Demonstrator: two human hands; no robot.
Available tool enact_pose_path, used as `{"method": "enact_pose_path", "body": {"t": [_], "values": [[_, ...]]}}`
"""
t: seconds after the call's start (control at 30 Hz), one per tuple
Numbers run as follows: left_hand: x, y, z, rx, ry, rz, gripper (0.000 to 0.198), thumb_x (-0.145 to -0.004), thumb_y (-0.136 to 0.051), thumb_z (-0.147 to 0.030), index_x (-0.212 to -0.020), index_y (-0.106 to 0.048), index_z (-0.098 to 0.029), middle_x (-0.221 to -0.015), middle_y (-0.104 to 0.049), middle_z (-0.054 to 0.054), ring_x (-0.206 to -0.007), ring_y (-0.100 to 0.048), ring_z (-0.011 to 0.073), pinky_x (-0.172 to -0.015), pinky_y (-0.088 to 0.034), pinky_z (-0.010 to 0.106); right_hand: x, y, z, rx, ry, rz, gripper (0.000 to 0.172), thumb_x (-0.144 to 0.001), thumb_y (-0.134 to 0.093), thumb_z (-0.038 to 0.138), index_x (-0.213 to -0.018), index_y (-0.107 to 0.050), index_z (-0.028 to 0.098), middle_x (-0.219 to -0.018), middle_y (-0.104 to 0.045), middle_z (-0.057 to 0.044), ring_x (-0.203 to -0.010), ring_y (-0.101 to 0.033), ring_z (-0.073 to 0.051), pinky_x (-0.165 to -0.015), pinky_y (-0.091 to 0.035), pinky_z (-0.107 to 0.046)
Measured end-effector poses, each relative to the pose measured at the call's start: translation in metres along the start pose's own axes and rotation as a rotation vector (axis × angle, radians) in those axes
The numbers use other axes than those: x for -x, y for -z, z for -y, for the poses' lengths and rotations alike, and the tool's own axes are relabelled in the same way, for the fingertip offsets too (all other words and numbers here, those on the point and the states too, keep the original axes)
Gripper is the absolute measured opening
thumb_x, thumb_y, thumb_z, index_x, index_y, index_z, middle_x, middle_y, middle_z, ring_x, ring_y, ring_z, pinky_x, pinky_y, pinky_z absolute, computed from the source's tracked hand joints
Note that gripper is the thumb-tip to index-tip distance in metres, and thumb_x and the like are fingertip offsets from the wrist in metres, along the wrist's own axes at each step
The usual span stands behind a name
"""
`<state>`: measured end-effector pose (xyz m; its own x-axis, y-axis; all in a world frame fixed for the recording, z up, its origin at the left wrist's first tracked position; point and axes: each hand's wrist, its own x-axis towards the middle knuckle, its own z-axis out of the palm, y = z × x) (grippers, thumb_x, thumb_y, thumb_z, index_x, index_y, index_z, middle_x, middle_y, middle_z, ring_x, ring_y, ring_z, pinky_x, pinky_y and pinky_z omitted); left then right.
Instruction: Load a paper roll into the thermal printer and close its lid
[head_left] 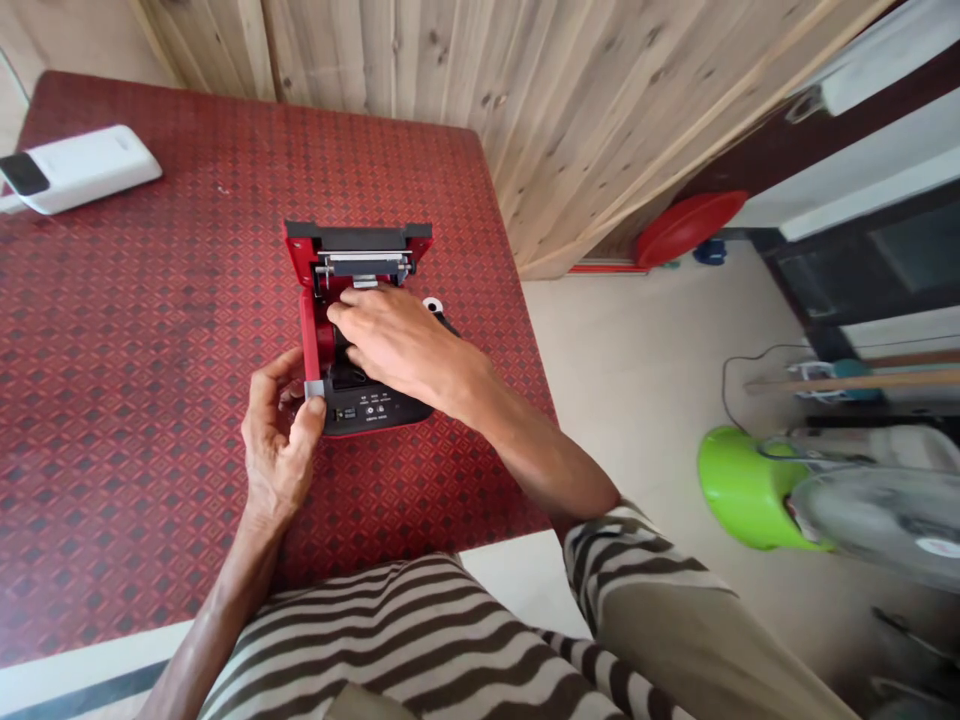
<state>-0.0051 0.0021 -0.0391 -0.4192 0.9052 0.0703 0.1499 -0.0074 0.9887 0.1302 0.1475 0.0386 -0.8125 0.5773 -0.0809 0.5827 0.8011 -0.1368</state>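
A red and black label printer (375,408) lies on the table with its lid (360,238) raised at the far side. My left hand (281,430) holds the printer's near left corner, thumb on the grey piece at the edge and fingers round the side. My right hand (401,340) reaches over the body into the compartment. Its fingers are bent inside, and their tips, with whatever they grip, are hidden. Just beyond that wrist a small white roll (433,305) with a dark centre shows in part.
A white power bank-like device (94,170) lies at the table's far left. The patterned red table (187,300) meets a wooden plank wall (450,60). On the floor to the right are a green tub (742,490), a fan (885,520) and a red basin (686,228).
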Motion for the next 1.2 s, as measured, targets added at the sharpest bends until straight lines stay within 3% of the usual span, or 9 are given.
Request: {"method": "enact_pose_path", "body": {"t": [0.33,0.43,0.53,0.67,0.77,0.93,1.03,1.1,1.2], "values": [[-0.002,0.000,-0.003,-0.030,-0.003,-0.006,0.051,-0.097,-0.072,-0.055,-0.138,-0.070,-0.025,-0.123,-0.078,0.009,-0.102,-0.074,0.0242,-0.088,-0.062,0.038,0.098,0.027,-0.005,-0.386,-0.045,-0.530,0.021,-0.101,-0.078,0.021,-0.120,-0.075,0.030,-0.116,-0.082,-0.002,-0.108,-0.076,-0.026,-0.100,-0.067,-0.050],[-0.002,0.000,-0.002,-0.028,-0.012,-0.027,0.053,-0.095,-0.074,-0.058,-0.137,-0.071,-0.026,-0.126,-0.079,0.009,-0.105,-0.075,0.0259,-0.090,-0.063,0.042,0.137,0.008,-0.017,-0.605,-0.244,-0.644,0.031,-0.095,-0.087,0.027,-0.124,-0.077,0.032,-0.114,-0.084,-0.001,-0.099,-0.077,-0.025,-0.091,-0.067,-0.049],[-0.002,0.001,0.001,-0.037,-0.010,-0.033,0.052,-0.095,-0.075,-0.059,-0.137,-0.074,-0.029,-0.128,-0.079,0.008,-0.109,-0.075,0.0300,-0.092,-0.063,0.048,0.156,-0.033,-0.023,-0.796,-0.408,-0.613,0.031,-0.094,-0.085,0.027,-0.124,-0.078,0.029,-0.118,-0.084,-0.001,-0.103,-0.080,-0.023,-0.093,-0.066,-0.044],[-0.002,0.005,0.009,-0.074,-0.018,-0.027,0.054,-0.097,-0.071,-0.062,-0.143,-0.074,-0.035,-0.134,-0.078,0.005,-0.124,-0.072,0.0393,-0.103,-0.059,0.061,0.147,-0.083,-0.019,-0.827,-0.417,-0.579,0.026,-0.094,-0.077,0.022,-0.120,-0.079,0.024,-0.117,-0.086,-0.005,-0.104,-0.082,-0.022,-0.098,-0.066,-0.043],[-0.002,0.007,0.012,-0.075,-0.020,-0.024,0.054,-0.096,-0.071,-0.062,-0.145,-0.074,-0.039,-0.137,-0.078,0.004,-0.127,-0.071,0.0409,-0.109,-0.055,0.066,0.138,-0.099,-0.017,-0.813,-0.369,-0.578,0.026,-0.096,-0.075,0.024,-0.122,-0.079,0.023,-0.118,-0.086,-0.008,-0.102,-0.082,-0.022,-0.095,-0.067,-0.042],[-0.003,0.006,0.011,-0.054,-0.026,-0.006,0.054,-0.096,-0.070,-0.061,-0.145,-0.073,-0.039,-0.140,-0.077,0.002,-0.132,-0.070,0.0426,-0.107,-0.056,0.067,0.157,-0.085,-0.032,-0.927,-0.389,-0.482,0.048,-0.094,-0.083,0.026,-0.141,-0.073,0.025,-0.128,-0.085,-0.010,-0.104,-0.084,-0.023,-0.092,-0.070,-0.043],[-0.004,0.006,0.012,-0.057,-0.021,-0.016,0.055,-0.094,-0.070,-0.063,-0.144,-0.074,-0.040,-0.138,-0.077,0.002,-0.131,-0.070,0.0422,-0.106,-0.057,0.064,0.161,-0.070,-0.063,-0.926,-0.498,-0.561,0.024,-0.099,-0.079,0.032,-0.122,-0.082,0.025,-0.111,-0.088,-0.005,-0.096,-0.084,-0.021,-0.089,-0.070,-0.040],[-0.004,0.005,0.012,-0.042,-0.026,-0.017,0.054,-0.094,-0.070,-0.063,-0.143,-0.074,-0.041,-0.137,-0.077,0.002,-0.129,-0.070,0.0403,-0.106,-0.057,0.061,0.147,-0.068,-0.087,-0.841,-0.503,-0.624,0.020,-0.098,-0.076,0.025,-0.117,-0.083,0.024,-0.113,-0.087,-0.005,-0.102,-0.083,-0.021,-0.097,-0.068,-0.043],[-0.004,0.003,0.012,-0.050,-0.048,-0.030,0.055,-0.095,-0.071,-0.059,-0.144,-0.074,-0.034,-0.135,-0.077,0.004,-0.123,-0.070,0.0366,-0.107,-0.056,0.057,0.108,-0.077,-0.115,-0.808,-0.409,-0.571,0.045,-0.089,-0.078,0.011,-0.132,-0.079,0.025,-0.137,-0.083,-0.007,-0.117,-0.080,-0.022,-0.104,-0.066,-0.046]]}}
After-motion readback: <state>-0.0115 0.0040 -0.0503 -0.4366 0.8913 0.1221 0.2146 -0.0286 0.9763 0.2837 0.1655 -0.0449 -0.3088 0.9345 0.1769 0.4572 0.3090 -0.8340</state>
